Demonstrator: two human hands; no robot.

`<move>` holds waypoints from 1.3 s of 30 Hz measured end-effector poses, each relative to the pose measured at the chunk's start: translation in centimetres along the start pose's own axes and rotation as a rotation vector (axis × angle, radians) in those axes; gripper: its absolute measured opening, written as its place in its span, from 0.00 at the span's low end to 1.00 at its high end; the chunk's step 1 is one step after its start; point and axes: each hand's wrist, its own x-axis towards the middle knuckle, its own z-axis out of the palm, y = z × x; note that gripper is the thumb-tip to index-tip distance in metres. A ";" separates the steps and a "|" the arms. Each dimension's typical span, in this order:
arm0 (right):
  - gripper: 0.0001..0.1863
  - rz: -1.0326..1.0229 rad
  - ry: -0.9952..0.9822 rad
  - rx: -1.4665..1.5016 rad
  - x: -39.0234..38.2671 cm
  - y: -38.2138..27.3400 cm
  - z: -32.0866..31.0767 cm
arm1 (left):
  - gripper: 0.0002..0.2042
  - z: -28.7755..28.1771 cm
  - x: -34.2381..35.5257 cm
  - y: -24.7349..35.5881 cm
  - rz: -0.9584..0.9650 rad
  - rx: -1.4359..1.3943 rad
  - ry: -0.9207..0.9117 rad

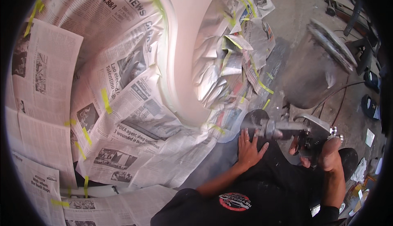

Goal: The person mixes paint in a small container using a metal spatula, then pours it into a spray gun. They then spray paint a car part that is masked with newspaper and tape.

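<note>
My right hand (pixel 328 155) is wrapped round the handle of a metal spray gun (pixel 292 128), with several fingers in front near its trigger. The gun lies level above my thighs, its nozzle end to the left and small knobs at its right end. My left hand (pixel 250 151) rests on my dark-clothed knee, fingers stretched out and holding nothing. It is just below and left of the nozzle. Beyond my knee curves a pale, smooth vehicle body panel (pixel 186 58). Newspaper sheets (pixel 139 115) border it on the left, fixed with yellow-green masking tape (pixel 106 101).
Crumpled, taped newspaper (pixel 239 50) lines the panel's right side. On the concrete floor at the right are a dusty, round-edged object (pixel 311 66), a thin hose (pixel 344 87), dark slippers (pixel 371 107) and a dark metal stand (pixel 360 29). Clutter (pixel 358 193) lies at the lower right.
</note>
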 end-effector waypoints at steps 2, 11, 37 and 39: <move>0.62 -0.021 0.131 -0.102 -0.1 0.0 1.2 | 0.39 -0.3 0.0 0.3 0.001 0.004 0.055; 0.52 -0.161 0.223 -0.155 0.6 1.4 3.7 | 0.40 -0.7 -0.2 0.5 0.026 -0.033 0.102; 0.51 -0.048 0.155 -0.128 0.4 4.9 4.4 | 0.40 -1.2 0.3 0.8 -0.040 -0.061 0.045; 0.52 -0.046 0.139 -0.141 0.3 4.8 4.2 | 0.39 -1.2 0.3 0.7 -0.050 -0.057 0.016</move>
